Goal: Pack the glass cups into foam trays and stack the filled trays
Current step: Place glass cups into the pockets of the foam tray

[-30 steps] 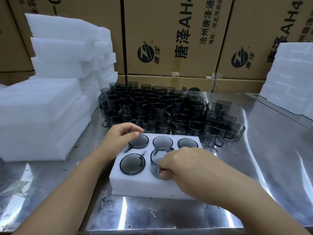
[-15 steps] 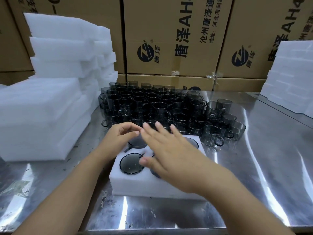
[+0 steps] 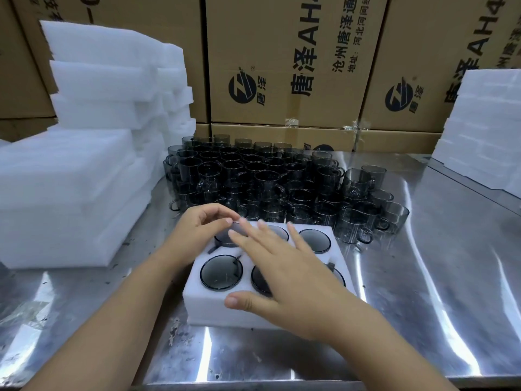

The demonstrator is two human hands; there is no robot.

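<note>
My right hand (image 3: 287, 283) has released the cup (image 3: 258, 277) and now lies spread flat over the tray (image 3: 208, 309). My left hand (image 3: 197, 230) is curled, grip unclear. The tray looks full.

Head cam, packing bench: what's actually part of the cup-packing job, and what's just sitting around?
Job:
foam tray
cups seated in it
loose glass cups behind it
left foam stacks and right foam stack, probably spare trays

Lying about:
cardboard boxes at the back
steel table, work surface only

Worktop (image 3: 423, 292): polished metal, gleaming with streaky glare.
Foam tray (image 3: 208, 309): white foam, looking matt.
Glass cups (image 3: 262, 179): smoky glass, shining glossy.
Boxes (image 3: 282, 66): brown cardboard, showing dull.
</note>
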